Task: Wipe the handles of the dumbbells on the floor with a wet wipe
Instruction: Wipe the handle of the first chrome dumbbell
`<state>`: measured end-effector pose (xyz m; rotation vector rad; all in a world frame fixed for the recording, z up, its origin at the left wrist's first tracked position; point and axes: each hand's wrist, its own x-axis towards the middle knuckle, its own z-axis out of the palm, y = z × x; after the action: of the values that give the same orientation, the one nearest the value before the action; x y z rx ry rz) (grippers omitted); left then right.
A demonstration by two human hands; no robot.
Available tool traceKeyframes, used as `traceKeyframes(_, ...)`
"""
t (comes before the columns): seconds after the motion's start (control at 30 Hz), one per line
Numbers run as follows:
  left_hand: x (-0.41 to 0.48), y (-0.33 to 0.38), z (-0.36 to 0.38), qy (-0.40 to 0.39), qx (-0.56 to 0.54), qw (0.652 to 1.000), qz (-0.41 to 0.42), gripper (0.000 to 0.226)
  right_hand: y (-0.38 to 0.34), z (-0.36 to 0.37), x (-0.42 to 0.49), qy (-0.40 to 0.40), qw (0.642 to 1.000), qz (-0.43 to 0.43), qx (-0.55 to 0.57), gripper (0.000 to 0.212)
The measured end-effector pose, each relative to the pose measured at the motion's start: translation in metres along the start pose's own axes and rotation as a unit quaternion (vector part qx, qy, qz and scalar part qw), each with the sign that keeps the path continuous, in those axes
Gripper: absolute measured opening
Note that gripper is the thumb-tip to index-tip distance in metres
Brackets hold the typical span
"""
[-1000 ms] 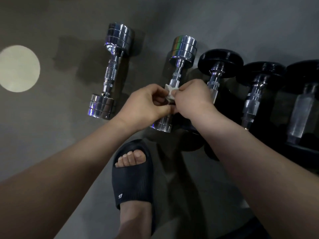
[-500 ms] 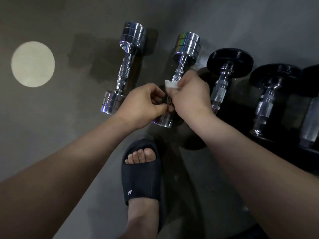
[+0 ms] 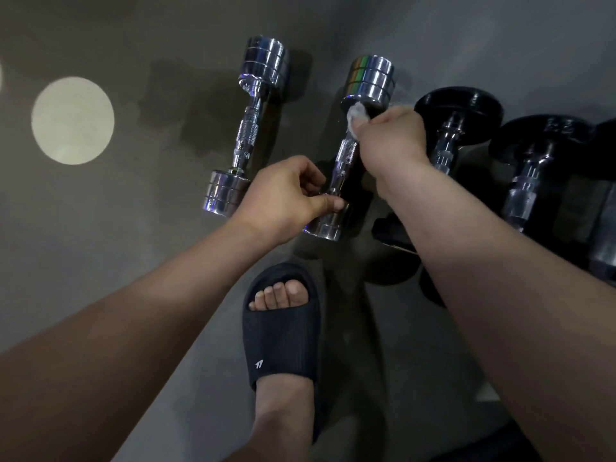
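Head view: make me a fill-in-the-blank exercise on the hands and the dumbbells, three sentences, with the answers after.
1. The right hand presses the wet wipe to the ____ of the chrome dumbbell.
2. The left hand holds the near end of that dumbbell, which lies on the ____.
3. The dumbbells to its right have ____ plates.
Missing words: handle; floor; black.

Floor [image 3: 110, 235] left of the leftmost chrome dumbbell [image 3: 249, 135]: open. Gap between it and the second chrome dumbbell [image 3: 370, 81]: passable at the far end; left hand [image 3: 286, 195] fills the near end. Right hand [image 3: 393, 138] sits between that dumbbell and the close-packed black dumbbells [image 3: 458, 110]. Slippered foot [image 3: 283, 341] blocks the near side.
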<state>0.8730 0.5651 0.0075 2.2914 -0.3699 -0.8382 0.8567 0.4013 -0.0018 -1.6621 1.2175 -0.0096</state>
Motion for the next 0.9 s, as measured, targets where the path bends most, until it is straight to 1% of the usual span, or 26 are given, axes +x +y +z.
traceKeyframes(0.07, -0.001, 0.000, 0.001, 0.014, -0.010, 1.000, -0.010, 0.041, 0.004, -0.003, -0.006, -0.042, 0.998, 0.006, -0.047, 0.042)
traceKeyframes(0.13, -0.004, 0.001, 0.003, 0.022, -0.008, 1.000, -0.020, 0.041, 0.007, -0.009, -0.007, -0.081, 0.994, 0.022, -0.072, 0.035)
traceKeyframes(0.2, -0.008, 0.001, 0.005, 0.022, -0.018, 0.999, -0.021, 0.041, 0.006, -0.015, -0.003, -0.109, 0.992, 0.048, -0.040, 0.020)
traceKeyframes(0.23, -0.009, 0.001, 0.006, 0.022, -0.022, 0.999, -0.019, 0.041, 0.003, -0.017, -0.001, -0.108, 0.992, 0.058, -0.020, 0.017)
traceKeyframes(0.33, -0.015, 0.005, 0.008, 0.027, -0.009, 1.000, -0.010, 0.041, -0.003, -0.017, 0.009, -0.074, 0.996, 0.048, 0.022, 0.018)
traceKeyframes(0.4, -0.016, 0.006, 0.008, 0.034, 0.010, 0.999, 0.008, 0.040, -0.004, -0.015, 0.011, -0.081, 0.995, 0.048, 0.039, 0.017)
traceKeyframes(0.5, -0.016, 0.003, 0.008, 0.031, 0.019, 0.999, 0.018, 0.038, 0.005, -0.014, 0.007, -0.126, 0.990, 0.061, 0.029, 0.012)
traceKeyframes(0.57, -0.015, 0.001, 0.008, 0.032, 0.017, 0.999, 0.009, 0.038, 0.010, -0.016, 0.003, -0.164, 0.982, 0.085, 0.025, 0.020)
traceKeyframes(0.6, -0.014, 0.001, 0.008, 0.034, 0.016, 0.999, 0.006, 0.038, 0.011, -0.016, 0.001, -0.181, 0.978, 0.093, 0.032, 0.020)
traceKeyframes(0.63, -0.014, 0.002, 0.008, 0.036, 0.016, 0.999, 0.004, 0.039, 0.009, -0.017, -0.001, -0.192, 0.976, 0.101, 0.025, 0.013)
traceKeyframes(0.67, -0.015, 0.002, 0.009, 0.039, 0.015, 0.999, 0.003, 0.038, 0.008, -0.017, -0.003, -0.207, 0.973, 0.104, 0.009, 0.004)
traceKeyframes(0.73, -0.018, 0.003, 0.008, 0.041, 0.019, 0.999, 0.012, 0.036, 0.008, -0.018, -0.008, -0.230, 0.967, 0.097, -0.047, 0.004)
traceKeyframes(0.77, -0.020, 0.003, 0.008, 0.040, 0.024, 0.999, 0.020, 0.033, 0.007, -0.019, -0.013, -0.248, 0.961, 0.084, -0.088, 0.001)
traceKeyframes(0.83, -0.025, 0.004, 0.005, 0.027, 0.028, 0.999, 0.030, 0.025, 0.007, -0.018, -0.024, -0.272, 0.943, 0.038, -0.189, 0.015)
traceKeyframes(0.9, -0.029, 0.004, 0.001, 0.015, 0.009, 0.999, 0.031, 0.024, 0.002, -0.017, -0.032, -0.269, 0.914, -0.022, -0.301, 0.031)
